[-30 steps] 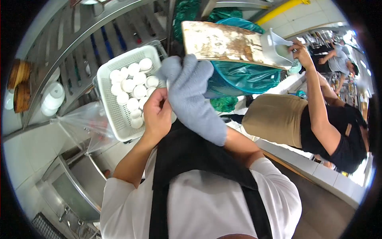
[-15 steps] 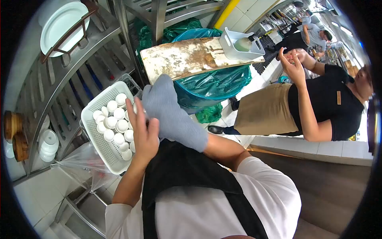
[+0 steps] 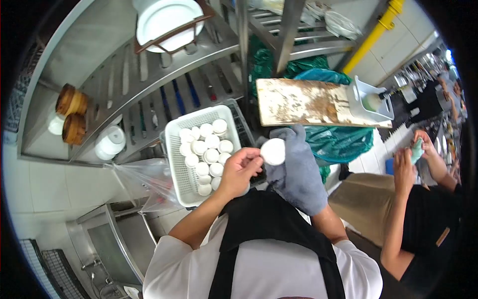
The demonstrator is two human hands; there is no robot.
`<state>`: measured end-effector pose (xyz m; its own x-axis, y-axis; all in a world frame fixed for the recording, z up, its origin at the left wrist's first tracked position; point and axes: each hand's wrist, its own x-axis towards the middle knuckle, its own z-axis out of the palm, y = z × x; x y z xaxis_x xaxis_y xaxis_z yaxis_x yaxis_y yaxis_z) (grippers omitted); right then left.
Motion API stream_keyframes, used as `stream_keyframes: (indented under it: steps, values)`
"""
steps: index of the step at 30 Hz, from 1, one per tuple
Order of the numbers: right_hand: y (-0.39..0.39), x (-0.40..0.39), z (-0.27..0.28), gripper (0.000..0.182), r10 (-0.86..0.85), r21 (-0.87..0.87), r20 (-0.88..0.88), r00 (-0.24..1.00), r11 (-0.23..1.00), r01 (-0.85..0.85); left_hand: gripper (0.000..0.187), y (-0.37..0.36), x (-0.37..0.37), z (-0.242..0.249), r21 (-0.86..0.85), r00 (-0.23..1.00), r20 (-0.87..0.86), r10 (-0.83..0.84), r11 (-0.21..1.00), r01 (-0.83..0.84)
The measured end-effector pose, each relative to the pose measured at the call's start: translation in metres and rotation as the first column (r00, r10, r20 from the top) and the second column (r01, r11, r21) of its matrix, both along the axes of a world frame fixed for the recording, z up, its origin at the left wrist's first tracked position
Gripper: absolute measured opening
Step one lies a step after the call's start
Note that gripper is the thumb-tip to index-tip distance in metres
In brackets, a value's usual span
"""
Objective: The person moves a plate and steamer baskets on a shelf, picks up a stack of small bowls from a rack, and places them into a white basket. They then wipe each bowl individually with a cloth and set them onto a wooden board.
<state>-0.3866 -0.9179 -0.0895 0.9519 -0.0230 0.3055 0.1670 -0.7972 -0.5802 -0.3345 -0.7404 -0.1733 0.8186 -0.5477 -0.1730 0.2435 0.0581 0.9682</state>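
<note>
Between thumb and fingers, my left hand [image 3: 243, 171] pinches a small round white dish [image 3: 273, 151] by its left edge. A grey cloth [image 3: 298, 172] is draped over my right hand, hiding its fingers, and lies against the dish's right side. Left of my hands, a white perforated basket [image 3: 184, 172] holds several small round white dishes [image 3: 211, 155].
Behind stands a worn board [image 3: 303, 102] over a green-lined bin, with a white caddy [image 3: 369, 102] on it. Metal shelves [image 3: 164, 70] hold plates and wooden containers. At right a person [image 3: 423, 219] in black holds something pale green.
The view has shifted, so things appear farther right. My left hand has closed on a white dish, now beside the cloth. The person at right now holds a green item.
</note>
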Motion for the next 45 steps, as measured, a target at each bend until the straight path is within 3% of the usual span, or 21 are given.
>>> stream_keyframes:
  steps: [4,6,10,13,17,19,26,28,29,30,31,32,33,34,35,37,38,39,41,42,45]
  values:
    - [0.012,-0.001,-0.007,0.041,0.059,0.183,0.073,0.996,0.980,-0.072,0.016,0.004,0.002,-0.008,-0.210,0.978,-0.176,-0.110,0.975,0.072]
    - [0.020,0.003,-0.003,0.045,0.041,0.231,0.105,0.994,0.971,-0.064,0.014,0.003,-0.003,-0.002,-0.247,0.952,-0.294,-0.089,0.969,0.014]
    - [0.025,0.002,-0.029,0.049,-0.004,0.205,0.012,1.000,0.979,0.002,0.011,0.000,-0.010,-0.008,-0.277,0.956,-0.280,-0.093,0.961,0.012]
    - [0.027,0.000,-0.036,0.050,-0.036,0.189,0.058,0.998,0.982,0.025,0.008,-0.002,-0.006,-0.013,-0.429,0.918,-0.364,-0.155,0.903,-0.017]
    - [0.025,0.000,-0.037,0.050,-0.024,0.162,0.045,0.999,0.987,0.017,0.011,0.000,-0.004,-0.014,-0.412,0.922,-0.359,-0.142,0.911,-0.020]
    - [0.028,0.001,-0.026,0.048,-0.020,0.242,0.079,0.997,0.970,0.001,0.010,-0.003,-0.005,-0.017,-0.403,0.912,-0.391,-0.124,0.914,-0.048]
    - [0.027,0.003,-0.022,0.051,-0.031,0.158,0.060,0.998,0.987,0.021,0.009,-0.004,-0.008,-0.019,-0.385,0.923,-0.368,-0.112,0.922,-0.042]
    - [0.019,0.000,-0.011,0.039,0.048,-0.058,0.059,0.997,0.997,-0.045,0.009,-0.005,-0.010,-0.025,-0.440,0.911,-0.393,-0.124,0.896,-0.068]
    - [0.014,-0.004,-0.025,0.031,-0.040,0.186,0.012,0.999,0.982,0.037,0.009,0.000,-0.008,-0.022,-0.455,0.901,-0.415,-0.126,0.886,-0.085]
    - [0.012,-0.009,-0.037,0.026,-0.125,0.418,-0.038,0.991,0.899,0.129,0.009,0.009,-0.007,-0.018,-0.466,0.892,-0.432,-0.129,0.879,-0.098]
    - [0.023,-0.007,-0.032,0.033,-0.115,0.938,-0.277,0.954,0.182,0.294,0.009,0.019,-0.002,-0.019,-0.437,0.919,-0.392,-0.053,0.889,-0.135]
    - [0.008,-0.012,-0.032,0.032,0.070,0.874,-0.288,0.955,-0.388,0.292,0.010,0.027,0.006,-0.020,-0.418,0.941,-0.339,0.009,0.894,-0.159]
    - [-0.011,-0.013,-0.046,0.030,0.316,0.841,-0.008,0.949,-0.511,0.177,0.009,0.032,0.017,-0.019,-0.321,0.960,-0.252,0.126,0.924,-0.206]
    - [-0.030,-0.020,-0.059,0.029,0.492,0.771,0.301,0.817,-0.629,0.094,0.009,0.031,0.025,-0.014,-0.261,0.962,-0.190,0.197,0.934,-0.243]
    - [-0.035,-0.033,-0.056,0.027,0.468,0.761,0.326,0.821,-0.645,0.066,0.010,0.028,0.040,-0.015,-0.137,0.986,-0.011,0.165,0.977,-0.165]
    - [-0.030,-0.061,-0.035,0.023,0.202,0.909,0.002,0.979,-0.408,0.082,0.011,0.005,0.061,-0.018,0.117,0.949,0.305,0.073,0.987,-0.113]
    - [-0.025,-0.071,-0.026,0.021,0.063,0.968,-0.154,0.986,-0.190,0.163,0.011,-0.011,0.074,-0.017,0.263,0.881,0.474,-0.016,0.957,-0.125]
    - [-0.023,-0.078,-0.018,0.019,-0.046,0.964,-0.248,0.968,0.088,0.251,0.011,-0.032,0.083,-0.016,0.275,0.764,0.642,-0.066,0.950,-0.149]
    - [-0.023,-0.089,-0.005,0.017,-0.173,0.672,-0.276,0.945,0.669,0.318,0.012,-0.073,0.109,-0.018,0.270,0.465,0.874,-0.143,0.938,-0.218]
    - [-0.024,-0.093,0.001,0.016,-0.215,0.465,-0.263,0.940,0.826,0.319,0.011,-0.091,0.118,-0.022,0.276,0.447,0.880,-0.162,0.939,-0.203]
    - [-0.028,-0.104,0.002,0.016,-0.262,0.291,-0.267,0.928,0.895,0.337,0.010,-0.135,0.144,-0.039,0.278,0.316,0.923,-0.220,0.948,-0.153]
